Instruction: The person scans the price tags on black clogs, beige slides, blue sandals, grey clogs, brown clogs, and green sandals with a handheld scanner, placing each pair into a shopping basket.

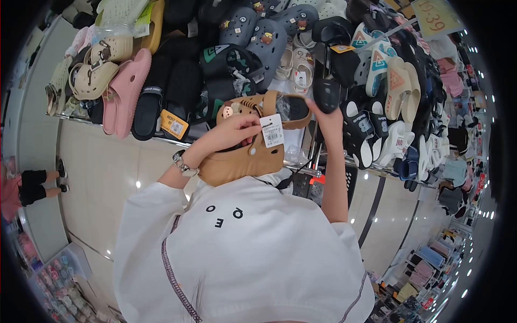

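Clogs in brown, two of them, fill the centre of the frame, and both of my hands are at them. My left hand (237,132) lies over the opening of the nearer clog (239,168), fingers bent inward — their tips are partly lost to view, so I cannot tell whether they grip the shoe. My right hand (327,123) grasps the farther clog (268,103) by its heel end, thumb along the rim, which probably steadies that shoe while leaving its upper uncovered. A black shoe (326,96) sits across those fingers in my view, so I cannot see how far they wrap.

Between the hands a white tag (272,131) hangs over the clogs with its barcode turned up to me, uncovered by either palm. Along the upper part of the frame, footwear is packed close on the rack, seemingly to show many pairs at once: pink slides (127,91) at upper left, grey clogs (266,46) at upper centre. An orange label (174,125) hangs at the rack's front edge — likely so a shopper can read it. The front rail (305,170) runs just below the clogs' right side.
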Tool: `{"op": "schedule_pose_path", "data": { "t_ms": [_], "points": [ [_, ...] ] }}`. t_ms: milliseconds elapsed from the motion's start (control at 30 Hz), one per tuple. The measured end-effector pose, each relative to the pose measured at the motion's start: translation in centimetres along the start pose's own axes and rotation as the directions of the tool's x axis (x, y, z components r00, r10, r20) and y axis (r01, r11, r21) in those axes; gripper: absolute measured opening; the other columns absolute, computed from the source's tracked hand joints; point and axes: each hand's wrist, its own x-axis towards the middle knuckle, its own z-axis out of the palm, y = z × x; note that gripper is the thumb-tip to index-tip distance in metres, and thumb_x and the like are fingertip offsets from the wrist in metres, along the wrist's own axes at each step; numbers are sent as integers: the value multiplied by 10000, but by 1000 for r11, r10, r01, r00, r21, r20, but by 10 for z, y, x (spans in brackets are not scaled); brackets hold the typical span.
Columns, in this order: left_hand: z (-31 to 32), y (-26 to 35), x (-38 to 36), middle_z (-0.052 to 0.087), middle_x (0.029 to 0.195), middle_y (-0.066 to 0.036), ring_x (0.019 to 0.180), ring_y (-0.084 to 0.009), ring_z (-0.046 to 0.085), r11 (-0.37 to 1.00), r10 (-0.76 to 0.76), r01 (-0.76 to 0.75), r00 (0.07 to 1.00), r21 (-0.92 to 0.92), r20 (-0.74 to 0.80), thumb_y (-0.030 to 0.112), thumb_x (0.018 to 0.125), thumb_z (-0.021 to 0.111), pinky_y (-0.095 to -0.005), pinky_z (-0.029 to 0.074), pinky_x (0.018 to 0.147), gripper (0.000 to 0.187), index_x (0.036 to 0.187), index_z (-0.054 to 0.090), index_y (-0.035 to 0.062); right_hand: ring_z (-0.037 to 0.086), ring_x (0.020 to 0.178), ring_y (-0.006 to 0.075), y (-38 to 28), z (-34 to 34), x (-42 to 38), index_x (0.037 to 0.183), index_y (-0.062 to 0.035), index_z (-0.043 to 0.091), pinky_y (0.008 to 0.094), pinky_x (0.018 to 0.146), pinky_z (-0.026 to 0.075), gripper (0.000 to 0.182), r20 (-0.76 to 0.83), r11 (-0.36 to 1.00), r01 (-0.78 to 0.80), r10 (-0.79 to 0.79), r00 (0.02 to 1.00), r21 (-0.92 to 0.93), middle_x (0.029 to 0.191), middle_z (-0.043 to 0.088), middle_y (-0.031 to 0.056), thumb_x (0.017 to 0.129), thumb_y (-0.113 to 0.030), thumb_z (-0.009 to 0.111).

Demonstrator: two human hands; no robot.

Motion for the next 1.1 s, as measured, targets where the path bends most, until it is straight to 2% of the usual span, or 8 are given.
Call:
{"op": "schedule_pose_path", "data": {
  "t_ms": [133, 200, 267, 400, 667, 767, 900, 1100],
  "points": [
    [3, 5, -11, 491, 708, 26, 601, -51, 466, 990, 46, -40, 998, 138, -43, 156, 871, 518, -197, 404, 551, 174, 1000, 494, 42, 598, 759, 156, 26, 17, 34, 880, -15, 624, 282, 701, 448, 466, 256, 999, 3, 7, 967, -39, 802, 635, 101, 599, -356, 774],
    [3, 9, -21, 492, 713, -8, 602, -96, 480, 913, -37, 104, 984, 394, -173, 276, 787, 616, -221, 407, 556, 367, 1004, 453, 28, 595, 754, 150, 37, 16, 42, 877, -19, 626, 280, 701, 447, 447, 296, 999, 32, -21, 955, -33, 797, 634, 92, 603, -340, 773],
    [1, 14, -31, 519, 702, -50, 612, -164, 526, 793, -141, 267, 955, 547, -262, 488, 664, 680, -260, 415, 565, 588, 935, 453, 18, 580, 792, 141, 44, 13, 45, 912, -30, 625, 270, 747, 430, 420, 461, 991, -135, 126, 879, -14, 832, 627, 65, 605, -271, 779],
    [-1, 21, -37, 571, 672, -74, 632, -229, 566, 611, -164, 161, 984, 775, -75, 535, 669, 612, -306, 409, 570, 499, 777, 525, 56, 525, 877, 127, 62, 16, 41, 1018, -48, 592, 254, 813, 384, 475, 611, 902, -367, 162, 775, 227, 921, 592, 24, 598, -164, 780],
    [4, 10, -37, 504, 614, -125, 578, -293, 484, 701, -15, 37, 999, 712, -36, 322, 689, 635, -341, 369, 532, 321, 723, 501, 32, 523, 836, 138, 71, 20, 39, 921, -48, 577, 272, 778, 392, 359, 630, 954, -290, 184, 755, 70, 880, 575, 15, 619, -126, 755],
    [11, 16, -45, 494, 602, -126, 567, -299, 478, 693, 57, -9, 997, 721, -42, 249, 689, 629, -345, 365, 516, 273, 691, 475, 24, 532, 853, 150, 76, 20, 32, 1005, -38, 583, 277, 785, 393, 466, 656, 894, -385, 149, 740, 230, 908, 585, 38, 592, -152, 764],
    [20, 39, -61, 487, 597, -137, 597, -317, 512, 612, 112, -16, 992, 791, -66, 221, 686, 613, -372, 384, 524, 249, 672, 465, 20, 538, 749, 126, 63, 23, 11, 908, -35, 594, 265, 687, 410, 325, 624, 845, -450, 190, 758, 289, 842, 593, 37, 624, -124, 725],
    [29, 50, -81, 536, 665, -123, 636, -313, 546, 520, 128, 10, 988, 854, -90, 183, 719, 570, -392, 435, 558, 166, 699, 499, 34, 519, 654, 124, 34, 32, -18, 811, -9, 597, 247, 597, 391, 207, 348, 794, -393, 244, 905, 465, 721, 569, 32, 623, -74, 655]
  ]
}}
